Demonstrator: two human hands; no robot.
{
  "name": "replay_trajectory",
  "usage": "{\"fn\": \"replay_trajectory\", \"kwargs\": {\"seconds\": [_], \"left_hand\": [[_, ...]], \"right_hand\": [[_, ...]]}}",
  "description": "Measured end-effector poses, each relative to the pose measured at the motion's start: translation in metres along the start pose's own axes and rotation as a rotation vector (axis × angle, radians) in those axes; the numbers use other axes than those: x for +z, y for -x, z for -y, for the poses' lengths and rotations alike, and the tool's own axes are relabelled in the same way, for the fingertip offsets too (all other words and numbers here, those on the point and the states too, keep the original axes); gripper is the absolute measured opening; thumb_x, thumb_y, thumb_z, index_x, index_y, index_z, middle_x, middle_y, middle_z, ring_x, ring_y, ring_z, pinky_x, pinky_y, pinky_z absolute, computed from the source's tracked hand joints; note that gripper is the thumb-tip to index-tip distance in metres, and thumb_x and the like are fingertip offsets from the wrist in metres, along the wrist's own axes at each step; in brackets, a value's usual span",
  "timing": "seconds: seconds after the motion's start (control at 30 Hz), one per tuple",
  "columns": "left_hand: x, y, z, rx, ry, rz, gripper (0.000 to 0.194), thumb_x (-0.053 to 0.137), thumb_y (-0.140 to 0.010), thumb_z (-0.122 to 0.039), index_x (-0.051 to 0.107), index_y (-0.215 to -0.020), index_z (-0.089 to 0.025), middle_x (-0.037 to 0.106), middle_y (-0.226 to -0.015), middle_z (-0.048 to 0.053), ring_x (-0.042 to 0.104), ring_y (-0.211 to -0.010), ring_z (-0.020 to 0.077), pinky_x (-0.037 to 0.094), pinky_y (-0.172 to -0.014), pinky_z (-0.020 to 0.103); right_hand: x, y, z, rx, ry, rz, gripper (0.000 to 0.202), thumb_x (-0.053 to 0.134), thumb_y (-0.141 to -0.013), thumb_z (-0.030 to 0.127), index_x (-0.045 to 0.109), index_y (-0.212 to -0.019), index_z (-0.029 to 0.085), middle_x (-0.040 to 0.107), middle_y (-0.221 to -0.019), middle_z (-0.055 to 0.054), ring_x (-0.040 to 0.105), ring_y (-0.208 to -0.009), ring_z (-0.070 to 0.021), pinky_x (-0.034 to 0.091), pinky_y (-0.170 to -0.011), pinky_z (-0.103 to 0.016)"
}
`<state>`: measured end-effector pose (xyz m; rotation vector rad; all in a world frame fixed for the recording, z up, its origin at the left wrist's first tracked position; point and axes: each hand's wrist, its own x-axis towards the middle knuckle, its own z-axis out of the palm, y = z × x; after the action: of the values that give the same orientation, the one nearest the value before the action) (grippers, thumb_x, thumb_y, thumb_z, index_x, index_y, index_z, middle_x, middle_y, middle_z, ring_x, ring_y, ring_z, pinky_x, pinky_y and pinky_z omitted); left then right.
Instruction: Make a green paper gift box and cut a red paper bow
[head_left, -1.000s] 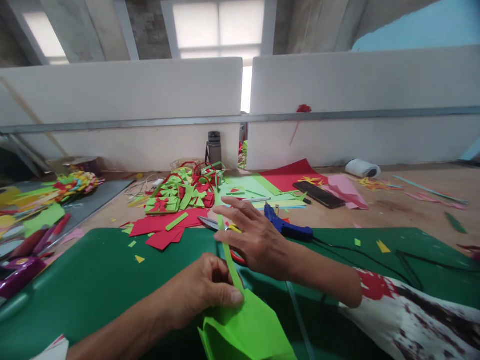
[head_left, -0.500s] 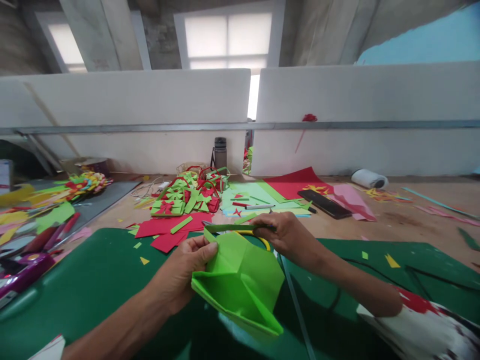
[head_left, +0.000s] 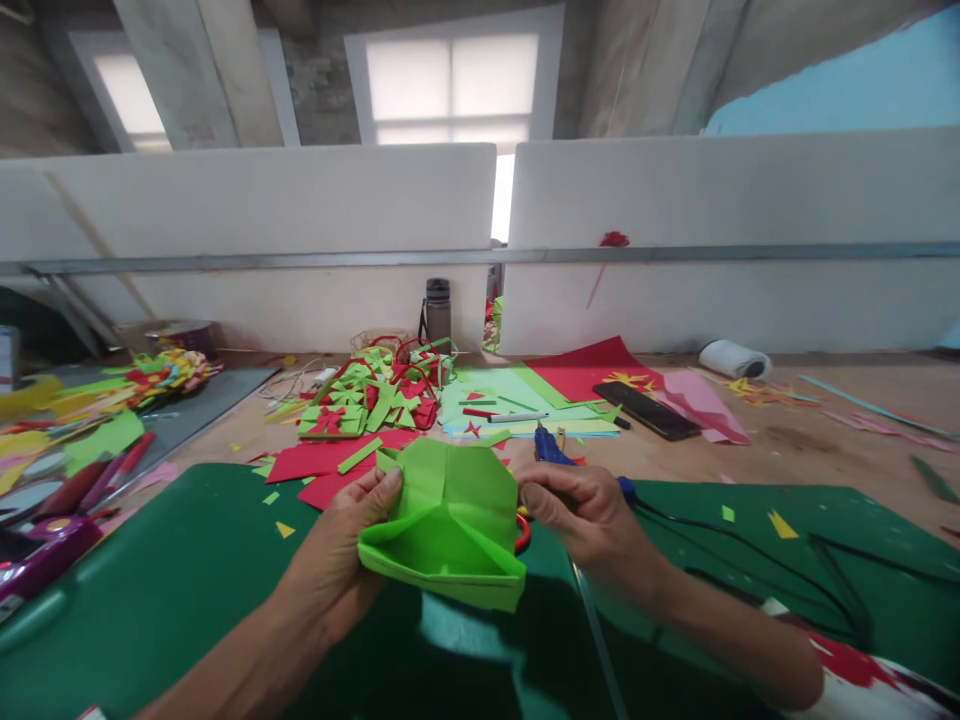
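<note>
My left hand is closed on the left side of a bright green folded paper bag. The bag's mouth gapes toward me. My right hand pinches at the bag's right edge, where the green paper strip it held a moment ago is mostly hidden behind the bag. Just beyond my right hand lies a blue glue gun, its nozzle pointing away. A red scissors handle peeks out between the bag and my right fingers.
Green and red paper bags are heaped behind red sheets. A black phone lies to the right, and a dark bottle stands by the white panel. The glue gun's cord crosses the green mat.
The bag has turned and its right side swung nearer my left hand. My right hand has come down and closer to me, beside the bag's edge. The glue gun is now uncovered.
</note>
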<state>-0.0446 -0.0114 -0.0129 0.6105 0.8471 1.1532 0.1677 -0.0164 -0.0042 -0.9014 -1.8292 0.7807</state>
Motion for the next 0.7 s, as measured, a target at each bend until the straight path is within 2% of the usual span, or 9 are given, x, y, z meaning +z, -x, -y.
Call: {"fn": "replay_trajectory", "kwargs": {"seconds": [0.1, 0.17, 0.3, 0.37, 0.43, 0.5, 0.57, 0.63, 0.7], "left_hand": [[0.003, 0.004, 0.001, 0.003, 0.000, -0.039, 0.026, 0.063, -0.077, -0.019, 0.058, -0.101, -0.011, 0.068, -0.091, 0.011, 0.067, -0.083, 0.0266, 0.054, -0.075, 0.040], [0.002, 0.006, 0.002, 0.004, -0.007, -0.021, 0.025, 0.064, -0.076, -0.019, 0.058, -0.099, -0.012, 0.068, -0.089, 0.010, 0.067, -0.080, 0.0248, 0.054, -0.072, 0.037], [-0.014, 0.003, -0.005, -0.013, -0.100, 0.018, 0.021, 0.064, -0.077, -0.032, 0.059, -0.085, -0.013, 0.064, -0.076, 0.004, 0.062, -0.068, 0.0159, 0.050, -0.064, 0.027], [-0.022, 0.001, -0.017, 0.152, -0.216, -0.152, 0.023, 0.067, -0.074, -0.035, 0.058, -0.082, -0.015, 0.061, -0.074, 0.000, 0.059, -0.067, 0.0122, 0.047, -0.060, 0.021], [-0.024, 0.001, -0.033, 0.333, -0.356, -0.208, 0.032, 0.070, -0.071, -0.036, 0.058, -0.096, -0.019, 0.063, -0.086, 0.000, 0.059, -0.080, 0.0132, 0.046, -0.067, 0.022], [-0.015, 0.004, -0.046, 0.418, -0.609, -0.098, 0.034, 0.069, -0.071, -0.038, 0.060, -0.099, -0.021, 0.065, -0.091, 0.001, 0.059, -0.085, 0.0154, 0.045, -0.071, 0.023], [-0.001, 0.007, -0.053, 0.392, -0.870, 0.118, 0.027, 0.066, -0.073, -0.038, 0.066, -0.091, -0.018, 0.067, -0.087, 0.004, 0.060, -0.083, 0.0184, 0.044, -0.071, 0.024], [0.014, 0.007, -0.053, 0.368, -1.022, 0.324, 0.025, 0.068, -0.070, -0.035, 0.068, -0.089, -0.018, 0.068, -0.090, 0.005, 0.060, -0.084, 0.0203, 0.044, -0.071, 0.025], [0.022, 0.004, -0.047, 0.344, -1.092, 0.425, 0.023, 0.068, -0.068, -0.030, 0.070, -0.087, -0.017, 0.069, -0.087, 0.004, 0.060, -0.081, 0.0200, 0.044, -0.068, 0.024]], "right_hand": [[0.006, 0.001, 0.001, 0.063, -0.017, 0.049, 0.020, 0.056, -0.082, 0.031, 0.063, -0.072, 0.015, 0.058, -0.063, 0.000, 0.051, -0.059, -0.0122, 0.042, -0.054, -0.024], [0.010, 0.000, 0.004, 0.128, 0.000, 0.061, 0.019, 0.057, -0.079, 0.028, 0.057, -0.065, 0.015, 0.051, -0.059, 0.002, 0.046, -0.056, -0.0109, 0.037, -0.052, -0.023], [0.009, -0.007, 0.013, 0.212, 0.071, 0.073, 0.022, 0.053, -0.077, 0.023, 0.048, -0.057, 0.018, 0.042, -0.056, 0.004, 0.039, -0.053, -0.0094, 0.032, -0.049, -0.022], [0.005, -0.012, 0.016, 0.219, 0.126, 0.121, 0.022, 0.052, -0.076, 0.020, 0.045, -0.055, 0.018, 0.039, -0.054, 0.006, 0.035, -0.051, -0.0084, 0.029, -0.047, -0.022], [0.001, -0.017, 0.017, 0.214, 0.194, 0.216, 0.023, 0.052, -0.074, 0.017, 0.042, -0.054, 0.019, 0.036, -0.052, 0.007, 0.032, -0.049, -0.0078, 0.025, -0.045, -0.021], [-0.002, -0.022, 0.018, 0.201, 0.260, 0.342, 0.022, 0.052, -0.072, 0.014, 0.041, -0.053, 0.019, 0.035, -0.052, 0.007, 0.032, -0.049, -0.0079, 0.024, -0.045, -0.021], [-0.002, -0.027, 0.019, 0.170, 0.308, 0.443, 0.021, 0.052, -0.072, 0.014, 0.043, -0.053, 0.019, 0.037, -0.053, 0.006, 0.034, -0.050, -0.0084, 0.024, -0.045, -0.021], [-0.001, -0.031, 0.019, 0.133, 0.343, 0.488, 0.020, 0.052, -0.072, 0.013, 0.044, -0.054, 0.018, 0.038, -0.053, 0.006, 0.036, -0.051, -0.0088, 0.024, -0.045, -0.021], [-0.002, -0.033, 0.020, 0.109, 0.361, 0.498, 0.021, 0.052, -0.072, 0.012, 0.044, -0.054, 0.018, 0.037, -0.053, 0.006, 0.037, -0.051, -0.0087, 0.024, -0.046, -0.021]]}}
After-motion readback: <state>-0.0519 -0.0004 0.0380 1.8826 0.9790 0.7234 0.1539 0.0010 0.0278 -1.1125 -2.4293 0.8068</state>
